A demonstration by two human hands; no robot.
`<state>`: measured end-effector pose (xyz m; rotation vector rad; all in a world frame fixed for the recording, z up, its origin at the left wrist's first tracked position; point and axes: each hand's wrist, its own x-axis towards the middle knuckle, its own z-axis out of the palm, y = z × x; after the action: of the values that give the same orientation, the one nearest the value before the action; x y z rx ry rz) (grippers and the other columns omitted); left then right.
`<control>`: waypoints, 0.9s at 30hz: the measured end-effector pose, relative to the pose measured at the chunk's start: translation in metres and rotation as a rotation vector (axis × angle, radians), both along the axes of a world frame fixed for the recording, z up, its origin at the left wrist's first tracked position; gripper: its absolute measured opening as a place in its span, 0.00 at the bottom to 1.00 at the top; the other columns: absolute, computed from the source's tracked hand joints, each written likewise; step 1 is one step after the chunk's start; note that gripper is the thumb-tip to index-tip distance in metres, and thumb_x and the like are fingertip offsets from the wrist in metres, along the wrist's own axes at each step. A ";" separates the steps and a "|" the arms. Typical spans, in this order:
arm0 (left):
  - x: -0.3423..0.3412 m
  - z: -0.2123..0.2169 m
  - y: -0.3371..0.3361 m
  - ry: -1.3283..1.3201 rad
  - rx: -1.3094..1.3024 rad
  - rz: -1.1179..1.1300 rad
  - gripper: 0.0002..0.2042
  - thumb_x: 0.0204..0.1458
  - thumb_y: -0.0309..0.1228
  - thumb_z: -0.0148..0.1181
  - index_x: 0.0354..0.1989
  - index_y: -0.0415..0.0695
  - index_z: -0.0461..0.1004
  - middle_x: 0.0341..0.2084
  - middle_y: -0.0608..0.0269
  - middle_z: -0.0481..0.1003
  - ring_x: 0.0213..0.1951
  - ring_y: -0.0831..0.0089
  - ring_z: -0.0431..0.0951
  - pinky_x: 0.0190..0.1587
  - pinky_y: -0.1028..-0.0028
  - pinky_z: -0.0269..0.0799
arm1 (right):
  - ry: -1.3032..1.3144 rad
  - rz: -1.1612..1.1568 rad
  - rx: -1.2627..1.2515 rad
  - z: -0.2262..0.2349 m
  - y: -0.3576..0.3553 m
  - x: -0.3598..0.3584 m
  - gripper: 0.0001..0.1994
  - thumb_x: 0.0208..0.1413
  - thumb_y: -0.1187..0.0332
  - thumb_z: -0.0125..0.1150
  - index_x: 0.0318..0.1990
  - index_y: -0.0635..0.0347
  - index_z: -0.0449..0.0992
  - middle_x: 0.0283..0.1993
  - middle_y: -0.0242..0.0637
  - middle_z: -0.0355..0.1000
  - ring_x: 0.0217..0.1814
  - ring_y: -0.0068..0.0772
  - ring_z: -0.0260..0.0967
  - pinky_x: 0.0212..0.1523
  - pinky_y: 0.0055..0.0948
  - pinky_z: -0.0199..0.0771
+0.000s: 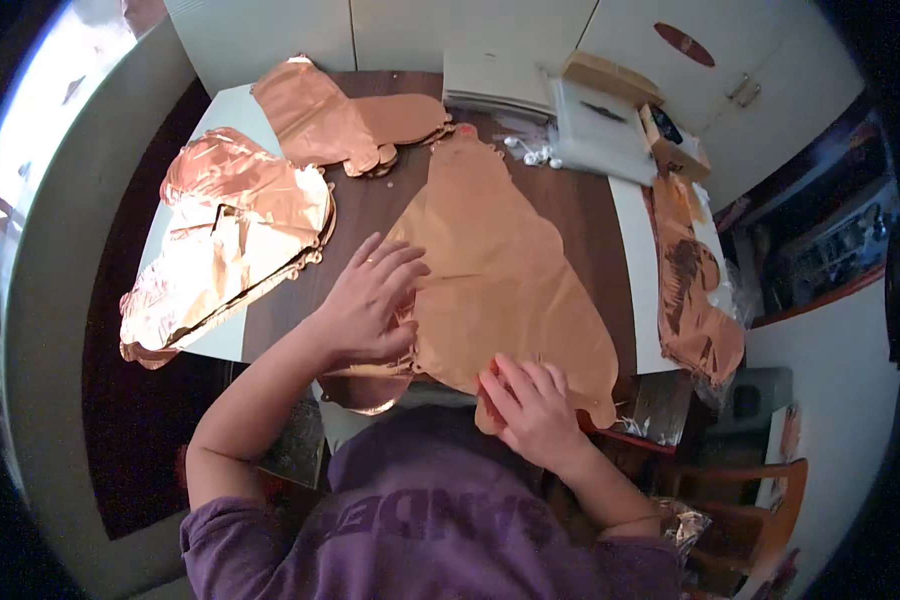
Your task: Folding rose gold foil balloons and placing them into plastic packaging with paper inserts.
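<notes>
- One matte, creased foil sheet (pixel 500 260) is draped over the tabletop's (pixel 350 210) near edge.
- Left hand (pixel 370 305) is spread open at its left side.
- Right hand (pixel 538 412) is set apart, thumb obscured: grip can't be told.

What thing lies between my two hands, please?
Between your left hand and right hand lies part of the large copper-coloured sheet, shown in the head view.

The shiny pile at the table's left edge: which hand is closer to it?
Left. The left hand is just right of the pile, at the big sheet's left side; the right hand is farther right, at the sheet's bottom edge.
</notes>
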<state>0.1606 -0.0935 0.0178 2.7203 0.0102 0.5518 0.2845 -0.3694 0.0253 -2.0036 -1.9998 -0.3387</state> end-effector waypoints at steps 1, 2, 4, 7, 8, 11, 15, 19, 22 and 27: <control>0.002 -0.004 -0.001 0.028 -0.016 -0.022 0.28 0.40 0.38 0.55 0.52 0.39 0.65 0.55 0.46 0.67 0.61 0.49 0.63 0.67 0.48 0.48 | 0.089 -0.004 -0.100 0.014 -0.002 -0.006 0.24 0.41 0.61 0.69 0.48 0.59 0.76 0.51 0.42 0.71 0.49 0.41 0.68 0.51 0.42 0.65; 0.006 -0.008 0.000 0.052 -0.032 -0.051 0.27 0.41 0.37 0.54 0.52 0.38 0.66 0.55 0.45 0.66 0.61 0.49 0.63 0.67 0.49 0.49 | 0.175 -0.016 -0.199 0.023 -0.005 -0.012 0.28 0.39 0.59 0.72 0.50 0.58 0.75 0.53 0.43 0.71 0.50 0.42 0.68 0.52 0.42 0.64; 0.009 -0.013 0.003 0.059 -0.025 -0.092 0.25 0.42 0.35 0.52 0.51 0.38 0.67 0.55 0.45 0.67 0.60 0.49 0.63 0.66 0.50 0.52 | 0.201 -0.017 -0.180 0.013 -0.025 -0.017 0.24 0.38 0.58 0.74 0.44 0.59 0.77 0.49 0.40 0.72 0.48 0.42 0.69 0.50 0.42 0.65; 0.011 -0.017 0.008 0.070 -0.039 -0.123 0.23 0.46 0.38 0.55 0.50 0.39 0.69 0.55 0.45 0.67 0.61 0.49 0.63 0.65 0.52 0.55 | 0.577 -0.249 -0.137 -0.029 -0.069 -0.025 0.16 0.44 0.59 0.72 0.34 0.59 0.77 0.38 0.40 0.72 0.38 0.43 0.71 0.43 0.38 0.70; 0.010 -0.016 0.008 0.075 -0.042 -0.129 0.23 0.46 0.38 0.55 0.50 0.39 0.69 0.55 0.45 0.67 0.61 0.49 0.63 0.65 0.52 0.55 | 0.762 -0.400 -0.215 -0.036 -0.074 -0.027 0.15 0.46 0.58 0.71 0.33 0.59 0.76 0.33 0.41 0.71 0.34 0.43 0.72 0.40 0.37 0.72; 0.010 -0.019 0.007 0.072 -0.033 -0.105 0.26 0.47 0.44 0.64 0.50 0.40 0.69 0.55 0.47 0.67 0.61 0.49 0.64 0.63 0.53 0.57 | 1.491 -0.621 -0.139 -0.066 -0.071 -0.032 0.15 0.58 0.58 0.61 0.40 0.63 0.75 0.37 0.42 0.75 0.34 0.36 0.74 0.37 0.32 0.73; 0.009 -0.021 0.003 0.066 -0.028 -0.131 0.26 0.46 0.43 0.64 0.51 0.40 0.69 0.55 0.47 0.67 0.60 0.49 0.65 0.63 0.53 0.58 | 2.305 -0.529 0.255 -0.075 -0.039 -0.036 0.18 0.65 0.59 0.51 0.52 0.65 0.68 0.44 0.41 0.75 0.41 0.34 0.75 0.39 0.32 0.74; 0.004 -0.019 0.005 0.044 -0.121 -0.124 0.28 0.45 0.41 0.65 0.53 0.39 0.68 0.54 0.46 0.67 0.59 0.48 0.66 0.63 0.53 0.59 | 1.971 -0.689 0.423 -0.070 -0.024 -0.036 0.11 0.63 0.61 0.55 0.44 0.59 0.72 0.36 0.33 0.74 0.31 0.25 0.71 0.28 0.25 0.69; 0.000 -0.018 0.012 0.029 -0.050 -0.102 0.29 0.45 0.41 0.65 0.54 0.39 0.67 0.53 0.46 0.67 0.58 0.48 0.66 0.63 0.53 0.59 | 1.790 -0.812 0.476 -0.048 -0.018 -0.031 0.09 0.61 0.61 0.59 0.35 0.57 0.74 0.27 0.28 0.72 0.19 0.17 0.64 0.19 0.18 0.61; 0.000 -0.025 0.027 0.018 -0.006 -0.108 0.29 0.45 0.40 0.65 0.55 0.40 0.66 0.54 0.46 0.67 0.59 0.48 0.66 0.63 0.52 0.58 | 1.753 -0.855 0.452 -0.044 -0.019 -0.021 0.13 0.58 0.60 0.63 0.29 0.61 0.77 0.23 0.31 0.74 0.18 0.18 0.67 0.19 0.18 0.63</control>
<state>0.1606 -0.0668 -0.0074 2.7010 -0.1290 0.4955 0.2634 -0.3887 -0.0188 -1.5354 0.0110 0.5961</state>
